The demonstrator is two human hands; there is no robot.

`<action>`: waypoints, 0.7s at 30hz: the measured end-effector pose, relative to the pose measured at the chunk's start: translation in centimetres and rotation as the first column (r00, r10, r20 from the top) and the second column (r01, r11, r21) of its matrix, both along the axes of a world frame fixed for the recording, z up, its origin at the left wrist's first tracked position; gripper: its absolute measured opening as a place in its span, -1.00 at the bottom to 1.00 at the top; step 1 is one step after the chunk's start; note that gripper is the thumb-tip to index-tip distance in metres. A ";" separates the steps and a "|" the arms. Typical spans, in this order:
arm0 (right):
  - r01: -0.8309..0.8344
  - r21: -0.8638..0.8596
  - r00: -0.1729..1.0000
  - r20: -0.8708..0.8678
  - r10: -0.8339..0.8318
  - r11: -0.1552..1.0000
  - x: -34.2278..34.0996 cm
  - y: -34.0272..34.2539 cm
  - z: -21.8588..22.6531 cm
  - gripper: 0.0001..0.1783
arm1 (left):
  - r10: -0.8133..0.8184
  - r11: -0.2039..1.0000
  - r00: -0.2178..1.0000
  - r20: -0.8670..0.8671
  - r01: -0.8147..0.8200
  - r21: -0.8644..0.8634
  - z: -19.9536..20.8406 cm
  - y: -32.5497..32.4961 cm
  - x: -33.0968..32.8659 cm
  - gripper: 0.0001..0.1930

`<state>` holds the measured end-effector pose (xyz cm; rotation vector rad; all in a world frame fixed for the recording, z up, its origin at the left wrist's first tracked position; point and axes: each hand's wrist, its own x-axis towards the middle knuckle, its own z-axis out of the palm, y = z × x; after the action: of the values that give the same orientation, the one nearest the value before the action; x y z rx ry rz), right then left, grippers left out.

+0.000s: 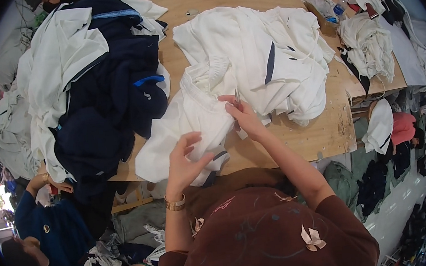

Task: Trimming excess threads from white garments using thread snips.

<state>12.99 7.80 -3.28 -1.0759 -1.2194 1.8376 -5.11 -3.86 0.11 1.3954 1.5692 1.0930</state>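
Observation:
A white garment with a gathered elastic waistband (201,108), apparently trousers, lies in front of me across the near table edge. My right hand (242,113) is closed at the side of that waistband. A small dark metal tool, which looks like thread snips (237,98), sticks up from its fingers. Over the near part of the garment is my left hand (187,159), its fingers spread and curved, with nothing in them. Beyond lies a heap of white garments (265,39) with navy stripes.
Navy garments (109,81) and white garments (59,50) are piled on the left of the wooden table (322,134). A co-worker in a dark blue top (52,238) is at the lower left. White cloth (367,44) and assorted items lie on the right.

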 end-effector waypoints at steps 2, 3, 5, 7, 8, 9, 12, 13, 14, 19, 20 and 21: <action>-0.047 0.010 0.998 -0.031 0.047 0.999 0.1 -0.1 2.1 -0.67 | 0.020 0.998 0.997 0.077 -0.024 0.055 0.5 0.9 -0.5 -0.44; -0.049 0.015 0.998 -0.027 0.050 0.999 0.2 -0.1 3.2 -0.67 | 0.022 0.998 0.997 0.080 -0.027 0.061 1.5 1.7 -0.4 -0.44; -0.138 0.121 0.985 -0.089 0.149 0.983 0.1 0.0 4.8 -0.70 | 0.015 0.963 0.984 -0.180 0.034 0.266 3.9 3.6 0.5 -0.39; -0.108 0.128 0.983 -0.137 0.126 0.986 -0.6 -0.2 5.9 -0.71 | 0.016 0.944 0.968 -0.250 0.068 0.323 4.4 4.8 1.6 -0.37; -0.073 0.124 0.977 -0.188 0.096 0.990 -1.0 -0.3 6.2 -0.72 | 0.015 0.924 0.946 -0.323 0.110 0.366 4.5 5.2 2.0 -0.35; -0.079 0.134 0.978 -0.182 0.103 0.988 -1.2 -0.3 6.2 -0.72 | 0.023 0.921 0.948 -0.318 0.104 0.376 4.4 5.3 2.5 -0.35; 0.045 -0.025 0.958 -0.284 -0.050 0.999 -0.3 -0.1 5.4 -0.76 | 0.081 0.952 0.994 -0.068 -0.057 0.301 3.1 5.1 3.7 -0.41; 0.042 -0.025 0.959 -0.279 -0.047 0.999 0.1 0.0 5.0 -0.76 | 0.084 0.952 0.994 -0.063 -0.062 0.301 2.8 5.1 3.9 -0.41; 0.044 -0.021 0.950 -0.310 -0.048 0.999 0.4 0.1 4.7 -0.76 | 0.112 0.959 0.994 -0.018 -0.103 0.265 2.6 5.1 4.1 -0.46; 0.116 0.022 0.976 -0.187 -0.110 0.993 0.3 -1.0 4.6 -0.74 | 0.155 0.939 0.988 -0.025 -0.140 0.315 1.1 4.5 5.4 -0.58; 0.156 -0.009 0.952 -0.264 -0.153 0.988 0.2 -1.1 4.5 -0.73 | 0.206 0.900 0.964 -0.166 -0.120 0.420 1.3 4.3 5.6 -0.58; 0.189 -0.041 0.921 -0.339 -0.192 0.981 0.2 -1.1 4.3 -0.72 | 0.271 0.851 0.916 -0.295 -0.085 0.518 1.6 4.2 5.8 -0.58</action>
<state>13.14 6.70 1.02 -0.8034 -0.8723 1.7859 0.69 0.32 1.69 1.9077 1.7815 1.5019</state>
